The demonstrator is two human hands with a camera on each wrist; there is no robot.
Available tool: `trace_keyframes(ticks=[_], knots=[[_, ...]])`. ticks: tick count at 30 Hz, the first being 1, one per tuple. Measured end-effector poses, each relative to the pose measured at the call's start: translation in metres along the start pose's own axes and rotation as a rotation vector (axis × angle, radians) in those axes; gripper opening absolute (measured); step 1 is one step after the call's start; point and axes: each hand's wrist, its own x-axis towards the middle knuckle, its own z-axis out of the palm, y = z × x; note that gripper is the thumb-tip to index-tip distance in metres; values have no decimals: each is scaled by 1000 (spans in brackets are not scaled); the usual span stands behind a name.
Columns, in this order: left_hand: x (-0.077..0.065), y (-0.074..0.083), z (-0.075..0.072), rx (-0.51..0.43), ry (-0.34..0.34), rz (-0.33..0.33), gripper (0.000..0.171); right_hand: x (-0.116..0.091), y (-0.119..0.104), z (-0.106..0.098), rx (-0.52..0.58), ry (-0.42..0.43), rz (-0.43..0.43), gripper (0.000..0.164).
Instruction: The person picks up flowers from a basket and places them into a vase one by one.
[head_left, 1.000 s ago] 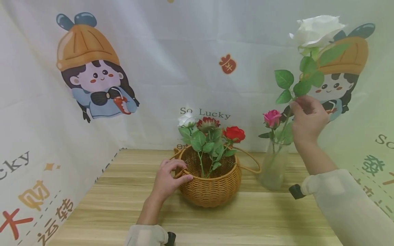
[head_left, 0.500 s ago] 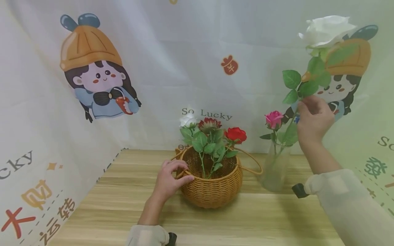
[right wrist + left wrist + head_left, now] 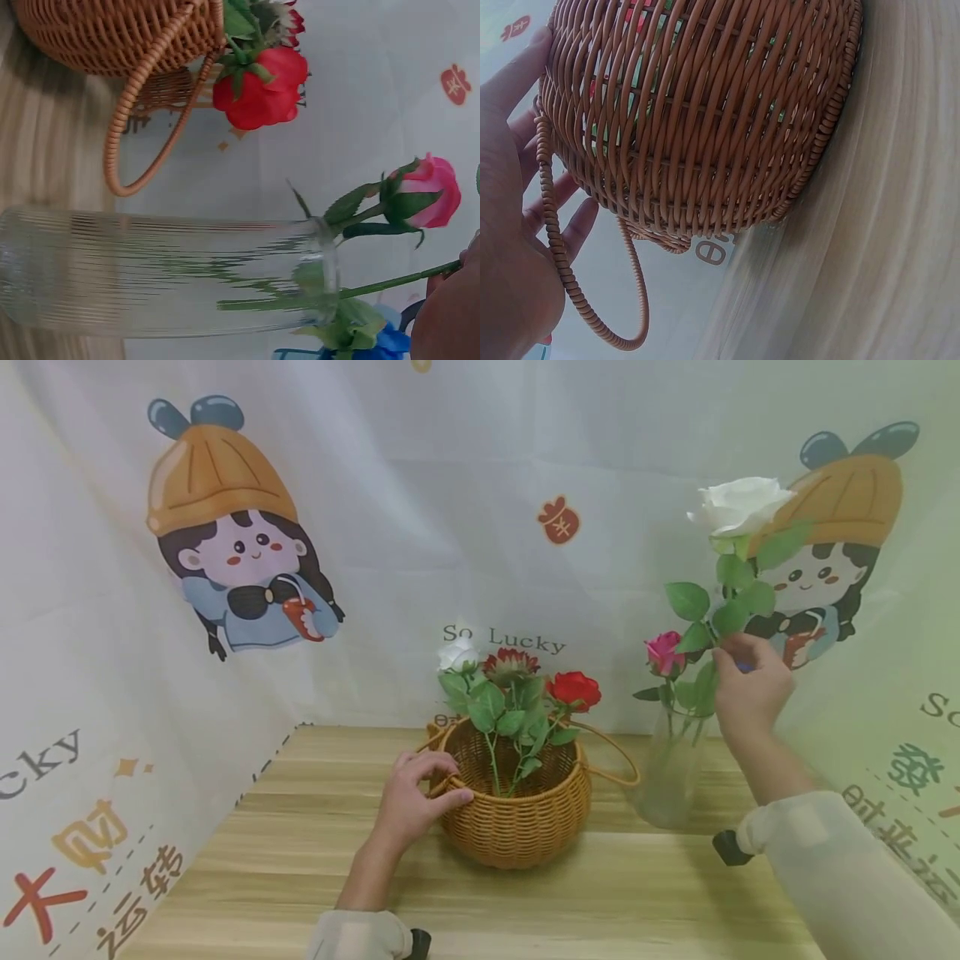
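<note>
Between its fingertips my right hand (image 3: 753,685) pinches the green stem of a large white rose (image 3: 738,508). In the right wrist view the stem's lower end (image 3: 255,304) lies inside the clear ribbed glass vase (image 3: 150,277). A pink rose (image 3: 663,653) stands in that vase; a blue flower (image 3: 386,343) shows by its mouth, mostly hidden by the hand in the head view. My left hand (image 3: 408,793) grips the left rim of a brown wicker basket (image 3: 517,831), thumb over the front edge. A smaller white rose (image 3: 459,654), a dark red flower (image 3: 510,664) and a red rose (image 3: 576,690) stand in the basket.
The basket's looped handle (image 3: 618,752) hangs out toward the vase, close to its side. A wooden tabletop (image 3: 300,843) carries both containers. Behind them hangs a pale printed cloth (image 3: 420,543), with more cloth at both sides.
The white rose was first shifted slightly right, then came down and left with my right hand, its stem sinking toward the vase. My left hand stays on the basket.
</note>
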Motion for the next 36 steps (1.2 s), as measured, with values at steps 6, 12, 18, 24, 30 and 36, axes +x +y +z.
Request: trace_keyframes(ticks=[6, 12, 18, 24, 30, 36], knots=[[0, -1, 1, -5, 8, 1, 30, -9, 12, 3, -33, -16, -15, 23], [-1, -1, 2, -5, 5, 9, 30, -20, 23, 6, -37, -35, -29, 23], [-2, -1, 1, -7, 8, 11, 30, -29, 35, 9, -54, -43, -86, 21], [0, -3, 1, -12, 13, 30, 30, -34, 41, 10, -37, -36, -158, 19], [0, -3, 2, -2, 12, 24, 29, -37, 44, 6, -65, -11, -153, 14], [-1, -2, 2, -12, 10, 17, 30, -44, 46, 2, -19, 13, -157, 11]])
